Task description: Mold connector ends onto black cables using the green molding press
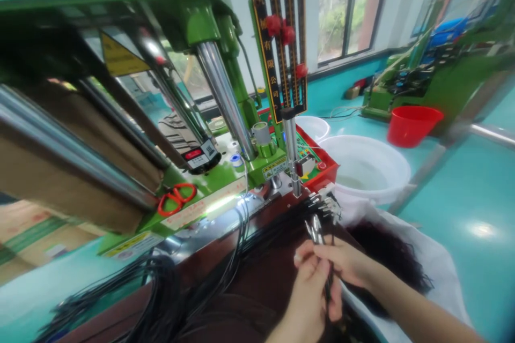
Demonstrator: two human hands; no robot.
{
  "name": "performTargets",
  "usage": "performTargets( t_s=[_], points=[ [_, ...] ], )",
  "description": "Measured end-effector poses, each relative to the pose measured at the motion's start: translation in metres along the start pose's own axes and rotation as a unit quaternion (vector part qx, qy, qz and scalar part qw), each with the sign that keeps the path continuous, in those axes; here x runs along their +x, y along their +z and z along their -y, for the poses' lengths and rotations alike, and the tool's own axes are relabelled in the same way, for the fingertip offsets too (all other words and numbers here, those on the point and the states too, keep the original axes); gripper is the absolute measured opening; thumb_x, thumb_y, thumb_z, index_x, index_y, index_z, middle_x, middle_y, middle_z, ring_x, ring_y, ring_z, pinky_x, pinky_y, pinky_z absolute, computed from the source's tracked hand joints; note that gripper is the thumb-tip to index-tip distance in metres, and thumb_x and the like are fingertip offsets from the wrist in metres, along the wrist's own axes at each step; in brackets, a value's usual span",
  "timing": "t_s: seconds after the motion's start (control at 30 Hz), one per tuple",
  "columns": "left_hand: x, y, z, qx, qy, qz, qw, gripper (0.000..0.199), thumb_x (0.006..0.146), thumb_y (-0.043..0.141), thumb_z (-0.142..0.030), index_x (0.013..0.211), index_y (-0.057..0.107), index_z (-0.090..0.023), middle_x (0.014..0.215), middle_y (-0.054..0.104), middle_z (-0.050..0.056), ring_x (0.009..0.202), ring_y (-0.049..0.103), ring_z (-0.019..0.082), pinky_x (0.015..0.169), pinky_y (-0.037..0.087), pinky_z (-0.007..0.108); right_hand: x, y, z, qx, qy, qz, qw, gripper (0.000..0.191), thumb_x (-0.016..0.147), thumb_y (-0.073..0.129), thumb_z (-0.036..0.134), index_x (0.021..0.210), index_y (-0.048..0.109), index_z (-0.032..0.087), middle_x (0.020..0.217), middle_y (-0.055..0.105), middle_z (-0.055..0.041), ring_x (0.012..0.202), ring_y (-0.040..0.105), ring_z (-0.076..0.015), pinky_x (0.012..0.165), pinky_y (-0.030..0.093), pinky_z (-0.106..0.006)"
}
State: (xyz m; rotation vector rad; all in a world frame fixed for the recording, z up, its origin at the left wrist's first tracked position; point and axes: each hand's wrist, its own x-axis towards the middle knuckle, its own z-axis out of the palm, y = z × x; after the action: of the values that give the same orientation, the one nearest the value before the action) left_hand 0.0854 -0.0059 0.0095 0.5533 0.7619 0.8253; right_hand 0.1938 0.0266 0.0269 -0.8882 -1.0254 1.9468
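Note:
Both of my hands meet at the lower right, in front of the machine. My left hand (308, 284) is closed around a small bundle of black cables with silver metal tips (316, 229); the tips point up and away from me. Pressed against it, my right hand (341, 258) is closed on the same bundle, and its fingers hide part of it. Just beyond the tips lie cable ends with white connectors (328, 204). Long black cables (161, 284) run in coils and strands across the dark red-brown table (257, 278).
A green press machine (261, 171) with steel columns stands ahead, orange-handled scissors (177, 198) on its base. Its red control box (328, 174) is at the right. Beside the table are a white tub (370, 166), a red bucket (414, 124) and a white sack (438, 257) of dark strands.

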Motion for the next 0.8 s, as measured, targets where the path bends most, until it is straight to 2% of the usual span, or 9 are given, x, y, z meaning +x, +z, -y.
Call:
performTargets(
  t_s=[0.07,0.2,0.27,0.37,0.4,0.47,0.6,0.7,0.8],
  points=[
    [0.0,0.001,-0.002,0.0,0.005,-0.002,1.0,0.036,0.07,0.059,-0.049,0.074,0.049,-0.014,0.035,0.041,-0.006,0.022,0.027,0.003,0.025,0.018,0.015,0.006,0.0,0.007,0.023,-0.003,-0.049,0.999,0.03,0.077,0.058,0.033,0.099,0.064,0.013,0.081,0.067,-0.0095,0.064,0.061,-0.0126,0.036,0.037,-0.012],
    [0.001,0.004,-0.007,0.019,0.017,-0.002,1.0,0.034,0.073,0.056,-0.046,0.074,0.049,-0.014,0.039,0.045,-0.005,0.025,0.028,0.002,0.026,0.016,0.014,0.014,-0.005,0.022,-0.014,-0.024,-0.098,0.995,0.036,0.077,0.058,0.038,0.107,0.059,0.017,0.088,0.066,-0.0095,0.06,0.06,-0.016,0.03,0.035,-0.017],
    [0.004,0.006,-0.008,0.018,0.034,-0.016,0.999,0.032,0.074,0.056,-0.045,0.075,0.048,-0.014,0.043,0.047,-0.005,0.026,0.029,0.002,0.027,0.016,0.014,0.014,-0.005,0.025,-0.067,-0.057,-0.114,0.99,0.037,0.077,0.059,0.038,0.109,0.059,0.021,0.096,0.065,-0.0083,0.069,0.061,-0.0166,0.038,0.04,-0.019],
    [0.007,0.009,-0.011,-0.003,0.047,-0.032,0.998,0.03,0.073,0.057,-0.043,0.074,0.047,-0.015,0.052,0.049,-0.004,0.03,0.036,0.003,0.027,0.02,0.014,0.01,-0.005,0.025,-0.131,-0.153,-0.167,0.965,0.026,0.076,0.06,0.037,0.097,0.066,0.022,0.114,0.057,-0.0059,0.091,0.057,-0.0178,0.066,0.047,-0.024],
    [0.008,0.009,-0.013,-0.01,0.048,-0.032,0.998,0.03,0.073,0.057,-0.042,0.074,0.047,-0.015,0.056,0.05,-0.003,0.033,0.039,0.003,0.028,0.022,0.014,0.009,-0.005,0.025,-0.136,-0.176,-0.186,0.957,0.024,0.076,0.06,0.037,0.092,0.068,0.021,0.116,0.056,-0.0054,0.092,0.056,-0.0178,0.07,0.046,-0.025],
    [0.007,0.009,-0.017,-0.02,0.054,-0.03,0.998,0.028,0.075,0.056,-0.041,0.078,0.05,-0.014,0.061,0.051,-0.002,0.04,0.044,0.004,0.032,0.028,0.014,0.006,-0.006,0.025,-0.118,-0.19,-0.208,0.952,0.023,0.076,0.059,0.038,0.089,0.067,0.021,0.103,0.06,-0.0054,0.079,0.058,-0.0161,0.064,0.046,-0.027],
    [0.009,0.009,-0.028,-0.042,0.058,-0.024,0.997,0.021,0.077,0.056,-0.034,0.077,0.052,-0.013,0.063,0.051,-0.002,0.048,0.048,0.004,0.043,0.037,0.015,0.0,-0.008,0.029,-0.074,-0.182,-0.209,0.958,0.021,0.078,0.058,0.039,0.085,0.061,0.019,0.057,0.054,0.0028,0.047,0.049,-0.0096,0.045,0.038,-0.021],
    [0.018,0.004,-0.039,-0.091,0.023,-0.015,0.995,0.018,0.075,0.057,-0.031,0.075,0.049,-0.015,0.068,0.054,-0.001,0.058,0.053,0.008,0.053,0.044,0.021,-0.016,-0.006,0.034,-0.076,-0.19,-0.208,0.956,0.021,0.079,0.058,0.038,0.075,0.059,0.017,0.054,0.053,0.0022,0.048,0.05,-0.0087,0.046,0.037,-0.019],
    [0.031,-0.006,-0.05,-0.114,0.02,-0.045,0.992,0.02,0.073,0.059,-0.032,0.074,0.046,-0.017,0.063,0.053,-0.002,0.053,0.052,0.009,0.05,0.043,0.023,-0.045,0.001,0.038,-0.129,-0.201,-0.116,0.964,0.035,0.076,0.058,0.046,0.058,0.057,0.016,0.052,0.053,-0.0009,0.047,0.05,-0.0112,0.045,0.04,-0.023]
  ],
)
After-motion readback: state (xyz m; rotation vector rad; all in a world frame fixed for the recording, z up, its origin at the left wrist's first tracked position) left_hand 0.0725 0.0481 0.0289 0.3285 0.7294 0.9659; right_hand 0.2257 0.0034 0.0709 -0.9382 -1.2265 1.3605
